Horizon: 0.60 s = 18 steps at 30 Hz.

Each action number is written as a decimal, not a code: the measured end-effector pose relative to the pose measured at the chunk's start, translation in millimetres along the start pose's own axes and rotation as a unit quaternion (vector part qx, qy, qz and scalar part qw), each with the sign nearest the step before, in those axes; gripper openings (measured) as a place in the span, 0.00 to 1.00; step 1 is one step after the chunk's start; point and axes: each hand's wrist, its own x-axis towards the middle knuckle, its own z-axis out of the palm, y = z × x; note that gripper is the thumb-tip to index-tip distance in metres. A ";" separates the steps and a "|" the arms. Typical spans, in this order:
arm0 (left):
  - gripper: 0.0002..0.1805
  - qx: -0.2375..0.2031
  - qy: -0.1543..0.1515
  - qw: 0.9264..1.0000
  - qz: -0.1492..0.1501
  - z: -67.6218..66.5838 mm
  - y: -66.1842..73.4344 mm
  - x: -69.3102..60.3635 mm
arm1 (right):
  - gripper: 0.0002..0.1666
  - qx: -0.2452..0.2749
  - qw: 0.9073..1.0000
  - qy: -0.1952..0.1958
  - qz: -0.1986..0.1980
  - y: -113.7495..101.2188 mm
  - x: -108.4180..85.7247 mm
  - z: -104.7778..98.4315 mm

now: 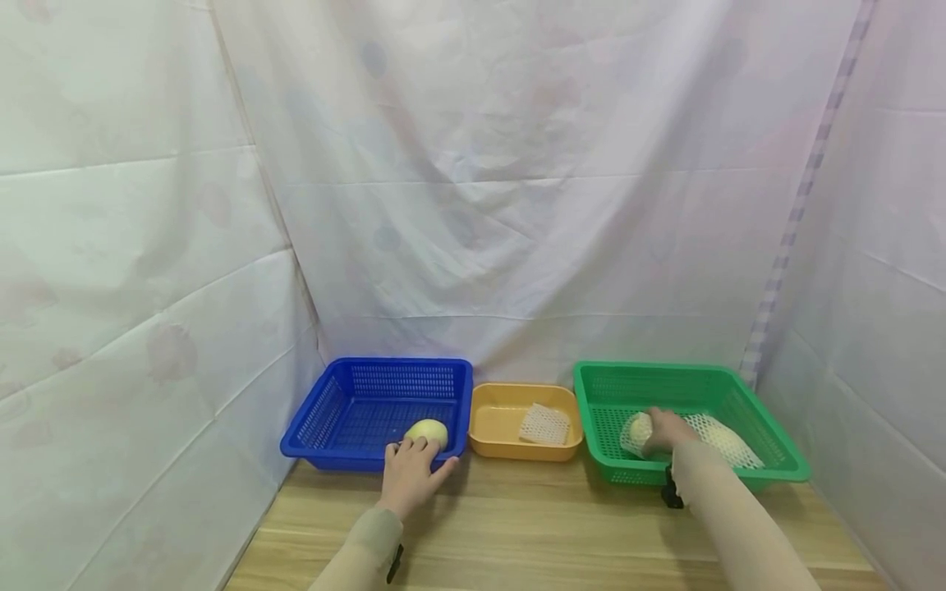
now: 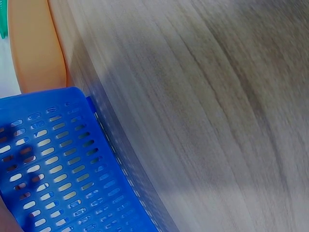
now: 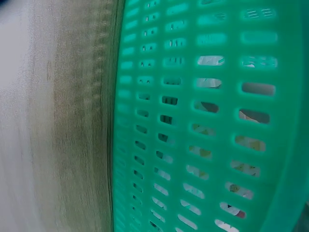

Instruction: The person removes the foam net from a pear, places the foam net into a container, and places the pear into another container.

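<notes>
In the head view a pale yellow-green round fruit [image 1: 429, 430] lies in the near right corner of the blue basket [image 1: 377, 464]. My left hand [image 1: 414, 474] reaches over the near rim with its fingertips at this fruit, the thumb spread apart from it. Inside the green basket [image 1: 695, 371] my right hand [image 1: 668, 432] grips a pale fruit in a white foam net [image 1: 634, 432]. Just right of that hand lies another netted fruit [image 1: 727, 443]. Both wrist views show mainly basket walls and tabletop; the right hand's fingertips are partly hidden.
Between the baskets stands a yellow-orange tray [image 1: 488, 447] holding a white foam net [image 1: 545, 424]. A wooden table [image 1: 517, 525] carries all three containers. White cloth [image 1: 517, 205] hangs behind them and on both sides.
</notes>
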 end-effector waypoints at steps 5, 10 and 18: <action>0.37 -0.002 0.001 1.000 0.002 -1.0 0.3 0.2 | 0.52 0.002 1.000 0.000 0.001 2.1 2.2 -1.8; 0.37 0.004 -0.003 1.000 0.000 0.1 -0.1 -0.2 | 0.52 -0.002 1.000 0.001 0.000 2.3 2.0 -2.6; 0.37 0.003 0.000 1.000 -0.001 -0.2 -0.1 -0.9 | 0.52 -0.025 0.999 0.028 -0.015 0.4 0.2 -7.3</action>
